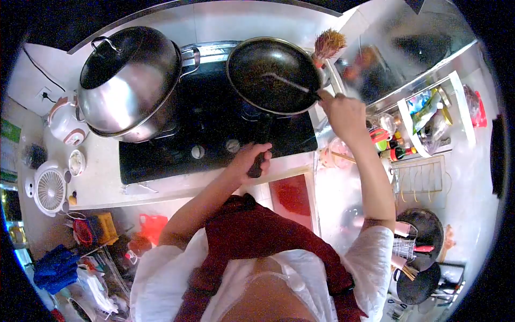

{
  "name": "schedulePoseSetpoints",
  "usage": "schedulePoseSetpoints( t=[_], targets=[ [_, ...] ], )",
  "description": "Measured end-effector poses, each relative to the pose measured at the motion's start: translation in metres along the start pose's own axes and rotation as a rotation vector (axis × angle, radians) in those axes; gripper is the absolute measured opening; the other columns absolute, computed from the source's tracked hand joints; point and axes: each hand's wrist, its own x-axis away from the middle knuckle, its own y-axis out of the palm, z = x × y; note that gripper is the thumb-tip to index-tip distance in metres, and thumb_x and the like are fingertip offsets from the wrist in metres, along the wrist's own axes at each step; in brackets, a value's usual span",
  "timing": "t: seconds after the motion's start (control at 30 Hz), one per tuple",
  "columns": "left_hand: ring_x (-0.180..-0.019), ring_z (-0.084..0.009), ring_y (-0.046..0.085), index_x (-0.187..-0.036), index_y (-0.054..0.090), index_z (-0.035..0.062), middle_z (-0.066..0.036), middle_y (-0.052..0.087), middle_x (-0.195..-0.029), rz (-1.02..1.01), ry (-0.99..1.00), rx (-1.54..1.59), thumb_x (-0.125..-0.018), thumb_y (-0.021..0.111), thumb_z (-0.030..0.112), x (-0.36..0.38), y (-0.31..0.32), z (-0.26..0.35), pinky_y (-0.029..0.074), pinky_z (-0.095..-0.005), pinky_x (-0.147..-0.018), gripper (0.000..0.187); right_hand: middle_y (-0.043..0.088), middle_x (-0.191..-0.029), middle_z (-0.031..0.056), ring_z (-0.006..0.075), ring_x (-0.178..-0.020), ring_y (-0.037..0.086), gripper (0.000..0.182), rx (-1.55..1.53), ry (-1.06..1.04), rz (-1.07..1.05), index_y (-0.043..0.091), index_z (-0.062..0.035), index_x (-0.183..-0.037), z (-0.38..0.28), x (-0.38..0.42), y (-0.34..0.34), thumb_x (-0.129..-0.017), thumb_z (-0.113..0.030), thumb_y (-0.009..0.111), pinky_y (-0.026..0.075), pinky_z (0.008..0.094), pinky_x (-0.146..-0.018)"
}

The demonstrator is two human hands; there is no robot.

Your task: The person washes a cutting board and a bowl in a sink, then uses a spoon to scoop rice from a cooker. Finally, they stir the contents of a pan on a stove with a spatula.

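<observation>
A dark frying pan (pixel 268 64) sits over the right side of the black gas stove (pixel 155 161), its handle pointing toward me. My left hand (pixel 251 162) is wrapped round the black pan handle (pixel 258 163) near the stove's front edge. At the pan's right rim, my right hand (pixel 340 110) is closed on the dark grip of a utensil, whose pale shaft (pixel 292 83) reaches into the pan. What is at the utensil's far end is hard to make out. The pan's inside looks dark, with no food that I can distinguish.
A large lidded steel wok (pixel 129 102) occupies the stove's left side. A bristle brush (pixel 328 44) stands behind the pan's right rim. Farther left are a white kettle (pixel 67 121) and a small fan (pixel 51 188). Bottles and a rack (pixel 418 177) are on the right.
</observation>
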Motion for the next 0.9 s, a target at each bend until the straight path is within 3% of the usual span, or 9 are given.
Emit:
schedulePoseSetpoints(
  t=[0.23, 0.4, 0.57, 0.7, 0.77, 0.9],
  targets=[
    [-0.048, -0.0134, 0.049, -0.077, 0.051, 0.0087, -0.002, 0.053, -0.064, 0.047, 0.028, 0.03, -0.085, 0.062, 0.02, 0.004, 0.002, 0.004, 0.039, -0.0293, -0.041, 0.018, 0.062, -0.072, 0.0092, 0.0261, -0.059, 0.063, 0.028, 0.059, -0.05, -0.004, 0.061, -0.0224, -0.113, -0.017, -0.017, 0.04, -0.086, -0.028, 0.056, 0.049, 0.0367, -0.05],
    [-0.048, -0.0138, 0.049, -0.077, 0.05, 0.0087, -0.002, 0.054, -0.066, 0.017, 0.038, 0.045, -0.085, 0.062, 0.02, 0.006, -0.001, 0.005, 0.039, -0.029, -0.041, 0.018, 0.06, -0.072, 0.0085, 0.0252, -0.059, 0.063, 0.03, 0.072, -0.06, 0.027, 0.061, -0.0231, -0.114, 0.022, 0.005, -0.006, -0.085, -0.024, 0.056, 0.049, 0.037, -0.049],
    [-0.048, -0.0138, 0.048, -0.076, 0.049, 0.0089, -0.002, 0.053, -0.065, 0.036, 0.028, 0.021, -0.086, 0.061, 0.02, 0.007, 0.004, 0.006, 0.039, -0.0291, -0.041, 0.019, 0.06, -0.076, 0.009, 0.0262, -0.059, 0.062, 0.031, 0.217, -0.017, -0.16, 0.06, -0.0237, -0.115, 0.046, 0.039, -0.033, -0.084, -0.024, 0.058, 0.049, 0.038, -0.05],
    [-0.047, -0.0139, 0.048, -0.074, 0.05, 0.0089, -0.002, 0.052, -0.064, 0.009, 0.021, -0.004, -0.087, 0.06, 0.021, 0.002, -0.003, 0.002, 0.039, -0.0293, -0.041, 0.02, 0.059, -0.078, 0.009, 0.0283, -0.061, 0.062, 0.033, 0.113, 0.064, -0.098, 0.056, -0.0253, -0.119, 0.039, 0.049, 0.024, -0.086, -0.025, 0.057, 0.049, 0.0407, -0.051],
    [-0.05, -0.0126, 0.043, -0.101, 0.053, 0.0094, -0.001, 0.053, -0.071, -0.057, 0.006, 0.029, -0.088, 0.058, 0.022, 0.001, -0.007, 0.002, 0.035, -0.0291, -0.044, 0.019, 0.059, -0.078, 0.0086, 0.0287, -0.061, 0.061, 0.033, 0.04, 0.104, -0.071, 0.056, -0.026, -0.119, 0.028, 0.038, 0.028, -0.086, -0.026, 0.057, 0.048, 0.0408, -0.051],
    [-0.05, -0.0125, 0.044, -0.101, 0.053, 0.0093, -0.001, 0.053, -0.071, -0.01, 0.002, 0.012, -0.088, 0.058, 0.022, 0.001, -0.01, 0.004, 0.035, -0.0287, -0.043, 0.019, 0.058, -0.075, 0.008, 0.029, -0.06, 0.06, 0.031, -0.045, 0.162, -0.061, 0.056, -0.0268, -0.118, 0.029, 0.04, 0.006, -0.087, -0.025, 0.057, 0.048, 0.041, -0.051]
  ],
)
